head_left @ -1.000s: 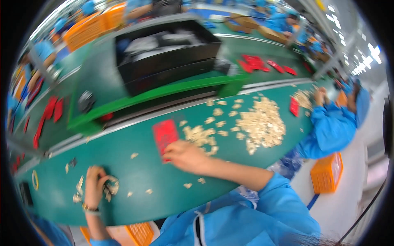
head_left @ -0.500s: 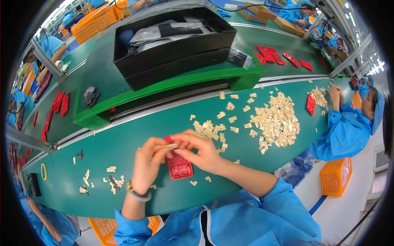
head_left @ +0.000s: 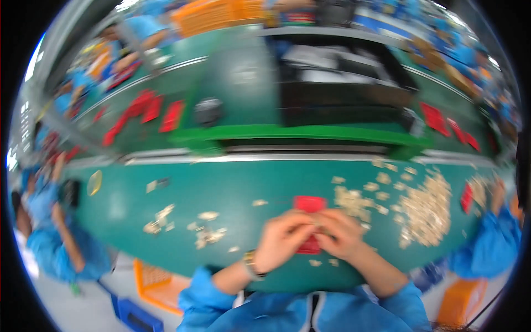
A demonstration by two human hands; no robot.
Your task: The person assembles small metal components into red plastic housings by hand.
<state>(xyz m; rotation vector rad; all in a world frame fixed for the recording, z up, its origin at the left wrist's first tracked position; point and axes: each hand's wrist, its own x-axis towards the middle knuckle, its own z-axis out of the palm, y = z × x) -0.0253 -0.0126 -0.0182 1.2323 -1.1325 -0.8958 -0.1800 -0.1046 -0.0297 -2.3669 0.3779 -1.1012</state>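
Observation:
A red plastic shell (head_left: 310, 204) lies on the green worktable in front of me, partly covered by my fingers. My left hand (head_left: 282, 238) and my right hand (head_left: 344, 237) meet above its middle, thumbs and fingertips pinched together. Whatever sits between the fingertips is small and smeared by motion, so I cannot make it out. Just right of the shell is a loose cluster of small cream-coloured pieces (head_left: 352, 202). Farther right spreads a large heap of the same pieces (head_left: 427, 210).
Small groups of pieces (head_left: 209, 237) lie at the left. Behind, a green raised shelf (head_left: 304, 133) carries a black box (head_left: 343, 102). More red shells (head_left: 171, 116) rest beyond the table's back rail. Co-workers in blue sit at both ends. An orange crate (head_left: 157, 282) stands below.
The whole view has swung left and blurred, so table and hands appear farther right. Both hands stay pinched over the red shell; the cream piece seen in them earlier is no longer distinguishable.

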